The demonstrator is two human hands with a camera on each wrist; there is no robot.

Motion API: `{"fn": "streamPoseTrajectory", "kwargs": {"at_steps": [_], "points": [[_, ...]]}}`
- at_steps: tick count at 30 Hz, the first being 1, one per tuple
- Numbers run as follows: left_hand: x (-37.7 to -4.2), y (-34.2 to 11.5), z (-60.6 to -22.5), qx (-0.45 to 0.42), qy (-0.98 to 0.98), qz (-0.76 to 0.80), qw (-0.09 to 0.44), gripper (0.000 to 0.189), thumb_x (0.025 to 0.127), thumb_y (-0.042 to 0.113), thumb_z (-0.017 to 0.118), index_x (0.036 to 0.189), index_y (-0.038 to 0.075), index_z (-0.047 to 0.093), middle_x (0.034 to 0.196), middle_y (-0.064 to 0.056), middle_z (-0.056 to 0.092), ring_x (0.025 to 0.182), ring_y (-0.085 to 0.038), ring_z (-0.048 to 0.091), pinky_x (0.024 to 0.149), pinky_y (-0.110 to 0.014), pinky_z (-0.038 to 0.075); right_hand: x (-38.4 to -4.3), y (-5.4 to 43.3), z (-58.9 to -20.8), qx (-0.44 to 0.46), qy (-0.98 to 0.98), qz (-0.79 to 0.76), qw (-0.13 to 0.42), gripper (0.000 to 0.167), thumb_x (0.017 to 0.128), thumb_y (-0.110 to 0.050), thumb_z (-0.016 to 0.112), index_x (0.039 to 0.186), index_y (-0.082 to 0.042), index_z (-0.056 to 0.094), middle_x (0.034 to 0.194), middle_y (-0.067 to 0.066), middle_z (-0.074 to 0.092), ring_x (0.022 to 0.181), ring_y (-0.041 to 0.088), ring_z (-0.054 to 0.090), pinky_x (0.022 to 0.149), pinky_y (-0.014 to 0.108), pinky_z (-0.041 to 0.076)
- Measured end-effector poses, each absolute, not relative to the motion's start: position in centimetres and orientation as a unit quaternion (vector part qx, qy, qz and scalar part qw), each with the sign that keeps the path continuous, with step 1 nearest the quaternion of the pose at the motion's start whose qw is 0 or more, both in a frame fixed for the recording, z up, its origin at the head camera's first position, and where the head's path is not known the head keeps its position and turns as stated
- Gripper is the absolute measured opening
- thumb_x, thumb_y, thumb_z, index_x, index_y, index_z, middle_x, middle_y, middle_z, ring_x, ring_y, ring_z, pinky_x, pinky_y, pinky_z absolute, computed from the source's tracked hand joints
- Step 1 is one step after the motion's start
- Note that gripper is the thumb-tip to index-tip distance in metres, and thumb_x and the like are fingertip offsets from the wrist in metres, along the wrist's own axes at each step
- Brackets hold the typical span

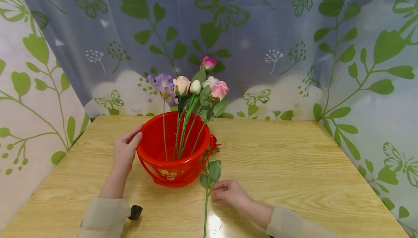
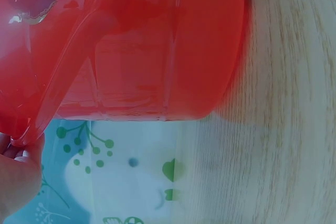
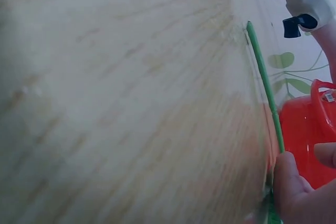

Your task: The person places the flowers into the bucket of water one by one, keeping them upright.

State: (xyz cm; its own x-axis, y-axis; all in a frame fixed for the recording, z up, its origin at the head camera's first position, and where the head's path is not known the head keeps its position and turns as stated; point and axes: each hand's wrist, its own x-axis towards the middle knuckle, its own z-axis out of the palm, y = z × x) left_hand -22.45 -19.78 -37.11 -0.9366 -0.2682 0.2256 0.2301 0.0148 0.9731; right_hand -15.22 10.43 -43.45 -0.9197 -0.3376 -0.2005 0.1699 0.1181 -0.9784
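My left hand (image 1: 125, 151) grips the left rim of a red plastic bucket (image 1: 169, 178), thumb on the outside near the handle's end. Inside the bucket stand several artificial flowers: a purple flower (image 1: 163, 83), a cream rose (image 1: 181, 85), a white bud (image 1: 195, 87), a pink rose (image 1: 220, 90) and a magenta rose (image 1: 208, 62). On the table, along the bucket's right side, lies a red flower (image 1: 213, 143), its green stem (image 3: 265, 82) pointing toward me. My right hand (image 1: 231, 195) is low beside this stem, fingertips right at its leaves, thumb and finger parted in the right wrist view.
The wooden table (image 1: 277, 151) reaches back to a curtain (image 1: 261, 49) printed with leaves and butterflies, which also hangs at both sides. A black clip-like piece (image 1: 135, 212) sticks out at my left sleeve (image 1: 106, 214). The bucket's handle (image 1: 150, 174) hangs down at its front.
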Motion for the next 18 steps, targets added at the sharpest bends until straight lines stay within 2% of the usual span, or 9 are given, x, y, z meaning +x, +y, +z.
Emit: {"fn": "streamPoseTrajectory", "kwargs": {"at_steps": [11,18], "points": [[-22.5,-19.9,-37.3,0.004,-0.684,-0.707,0.178,0.038,0.088,0.01,0.054,0.121,-0.008,0.05,0.12,-0.012,0.053,0.098,-0.004,0.053,0.081,-0.016,0.044,-15.0,10.0,-44.1,-0.035,0.703,-0.672,0.23,0.025,0.078,0.004,0.057,0.097,0.019,0.053,0.08,0.014,0.063,0.075,0.024,0.062,0.07,0.033,0.052],[-22.5,-19.9,-37.3,0.005,-0.69,-0.702,0.176,0.039,0.088,0.012,0.054,0.121,-0.007,0.049,0.12,-0.011,0.053,0.1,-0.004,0.052,0.081,-0.016,0.044,-15.0,9.2,-44.2,0.002,0.703,-0.672,0.232,0.017,0.076,0.004,0.059,0.09,0.015,0.058,0.072,0.016,0.064,0.063,0.018,0.063,0.059,0.025,0.053]]}}
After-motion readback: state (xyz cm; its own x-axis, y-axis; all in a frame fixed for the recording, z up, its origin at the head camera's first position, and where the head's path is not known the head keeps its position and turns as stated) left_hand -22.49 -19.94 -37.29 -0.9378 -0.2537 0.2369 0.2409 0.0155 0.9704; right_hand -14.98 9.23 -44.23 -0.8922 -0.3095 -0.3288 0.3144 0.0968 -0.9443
